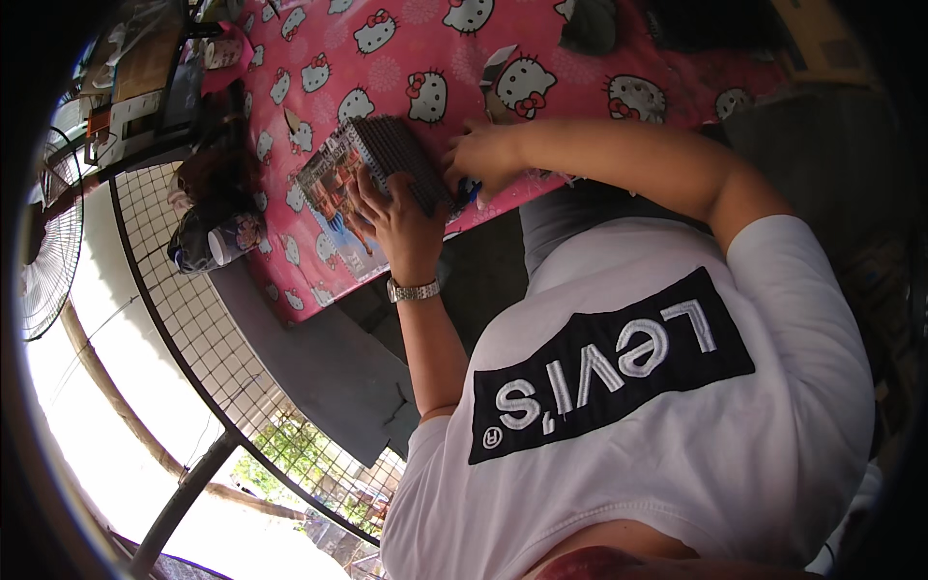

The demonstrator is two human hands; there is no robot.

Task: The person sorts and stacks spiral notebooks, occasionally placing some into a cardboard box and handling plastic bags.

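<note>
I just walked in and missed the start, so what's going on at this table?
A person's left hand is spread on top of a stack of picture-covered spiral notebooks. The right hand is bent beside the stack, close to a small blue thing; whether it grips that is unclear. The stack lies near the person's edge of the pink tablecloth.

Harsh daylight enters to the left of the left hand, bleaching the view beyond the mesh to white. The tablecloth around the grip is moderately lit; far right of it, things sink into dim shadow. Fisheye distortion bows the mesh, the rim blackens, and the fan looks washed-out.
</note>
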